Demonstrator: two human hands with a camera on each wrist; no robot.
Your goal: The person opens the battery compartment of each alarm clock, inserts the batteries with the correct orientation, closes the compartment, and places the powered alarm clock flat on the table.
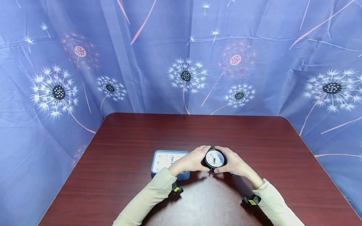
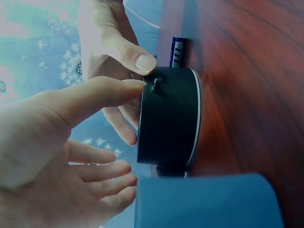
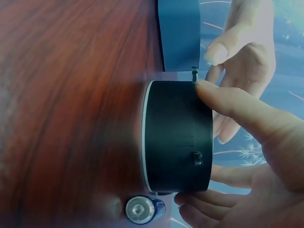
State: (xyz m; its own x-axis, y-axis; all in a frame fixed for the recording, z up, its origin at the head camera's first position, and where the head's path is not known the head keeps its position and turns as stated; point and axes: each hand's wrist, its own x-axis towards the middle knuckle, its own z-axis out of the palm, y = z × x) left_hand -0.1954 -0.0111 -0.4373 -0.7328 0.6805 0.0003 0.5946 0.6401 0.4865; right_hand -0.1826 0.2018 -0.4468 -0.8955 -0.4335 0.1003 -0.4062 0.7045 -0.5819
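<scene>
A round black alarm clock with a white dial lies between both hands, its face upward. The left hand holds its left side, thumb at the near edge and fingers toward the far edge. Around the opposite side, the right hand grips it between thumb and fingers. Small feet stick out from the black side wall in the right wrist view. Beside the left forearm lies a blue rectangular clock with a white numbered face, partly hidden by that hand and wrist.
A blue battery lies just past the round clock on the right hand's side; its end shows in the right wrist view. The dark red wooden table ends at a blue dandelion-print curtain. Both wrists wear small black devices.
</scene>
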